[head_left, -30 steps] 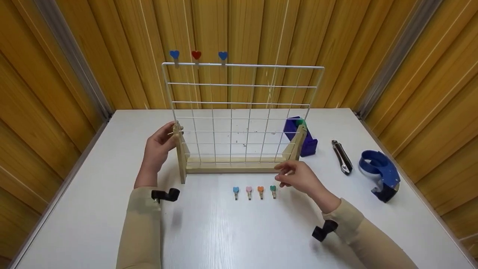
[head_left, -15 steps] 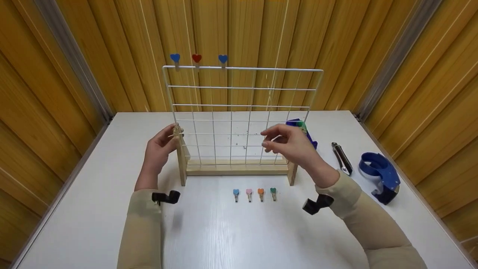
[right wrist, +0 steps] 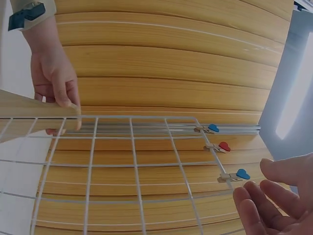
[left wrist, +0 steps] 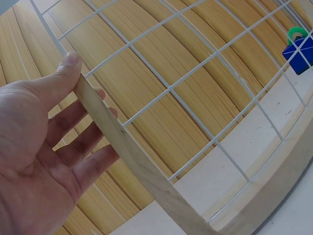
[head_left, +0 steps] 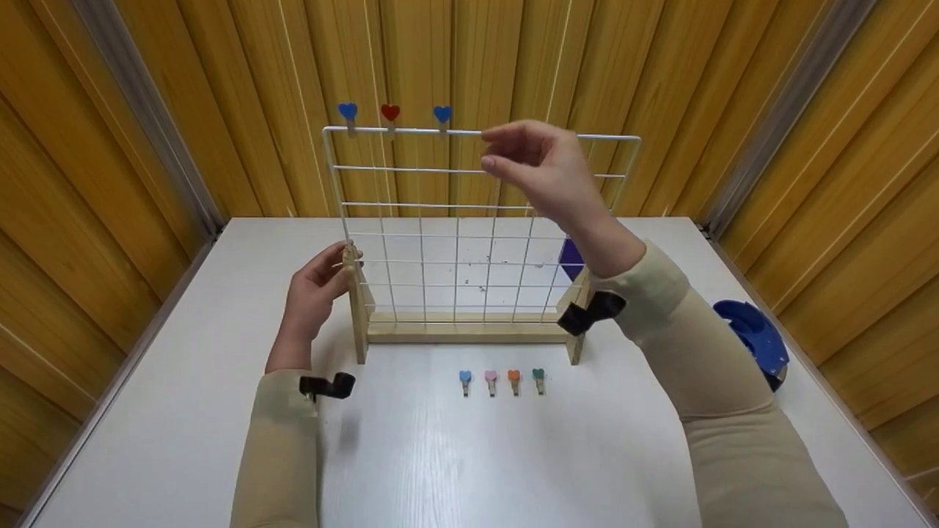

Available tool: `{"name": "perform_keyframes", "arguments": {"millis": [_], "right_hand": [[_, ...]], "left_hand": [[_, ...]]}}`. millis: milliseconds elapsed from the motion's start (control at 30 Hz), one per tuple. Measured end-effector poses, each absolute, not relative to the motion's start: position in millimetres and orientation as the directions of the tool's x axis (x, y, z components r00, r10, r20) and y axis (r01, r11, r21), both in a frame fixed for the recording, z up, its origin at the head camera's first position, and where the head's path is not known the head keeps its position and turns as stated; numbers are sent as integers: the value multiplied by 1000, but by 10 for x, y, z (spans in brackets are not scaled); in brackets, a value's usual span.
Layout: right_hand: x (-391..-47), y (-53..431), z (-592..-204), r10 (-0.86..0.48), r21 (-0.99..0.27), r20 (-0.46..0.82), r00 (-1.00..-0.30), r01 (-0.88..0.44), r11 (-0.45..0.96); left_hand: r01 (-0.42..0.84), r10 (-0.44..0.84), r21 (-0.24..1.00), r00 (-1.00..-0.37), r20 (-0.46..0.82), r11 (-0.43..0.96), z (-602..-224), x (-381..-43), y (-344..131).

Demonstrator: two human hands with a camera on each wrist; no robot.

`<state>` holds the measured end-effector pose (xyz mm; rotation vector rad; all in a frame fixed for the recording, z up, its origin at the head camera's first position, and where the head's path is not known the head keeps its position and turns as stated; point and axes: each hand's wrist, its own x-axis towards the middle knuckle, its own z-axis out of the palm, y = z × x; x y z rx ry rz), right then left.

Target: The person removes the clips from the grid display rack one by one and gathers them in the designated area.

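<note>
A white wire grid [head_left: 457, 207] stands upright in a wooden stand [head_left: 469, 334]. Along its top bar sit heart clothespins: a blue one [head_left: 348, 111], a red one [head_left: 390, 112] and another blue one [right wrist: 243, 174]. My left hand [head_left: 314, 297] grips the stand's left upright [left wrist: 115, 132], thumb on one side and fingers behind. Up at the top bar, right of the clips, is my right hand [head_left: 546, 165]; its thumb and fingers are apart and nothing shows between them. On the table lie light blue [head_left: 465, 381], pink [head_left: 491, 381], orange [head_left: 514, 381] and green [head_left: 539, 380] heart clothespins in a row.
Behind the grid's right side, a purple tape dispenser [head_left: 570, 260] is partly hidden by my right arm. A blue tape dispenser [head_left: 759, 345] lies at the right of the white table [head_left: 411, 455]. Wood-panelled walls [head_left: 469, 66] enclose the table.
My right hand has risen from beside the green clothespin to the grid's top bar. Its arm now covers the utility knife. My left hand stays on the upright.
</note>
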<state>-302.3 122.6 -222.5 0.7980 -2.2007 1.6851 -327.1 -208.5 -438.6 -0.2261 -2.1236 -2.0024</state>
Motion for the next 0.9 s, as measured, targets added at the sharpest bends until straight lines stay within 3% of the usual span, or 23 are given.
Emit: {"name": "perform_keyframes", "arguments": {"millis": [100, 200, 500, 900], "right_hand": [[-3096, 1094, -2065, -253, -777, 558, -791, -604, 176], [-3160, 981, -1941, -254, -739, 569, -782, -621, 260], [-3354, 791, -1857, -320, -662, 437, -841, -541, 519], [-3349, 720, -2047, -244, -632, 613, -752, -652, 419]], "left_hand": [[254, -37, 965, -966, 257, 65, -4387, -3267, -2079], [257, -37, 964, -965, 260, 69, -4390, -3268, -2071], [253, -32, 965, -966, 256, 74, -4387, -3268, -2065], [256, -27, 965, -966, 258, 55, -4384, -3260, -2082]]}}
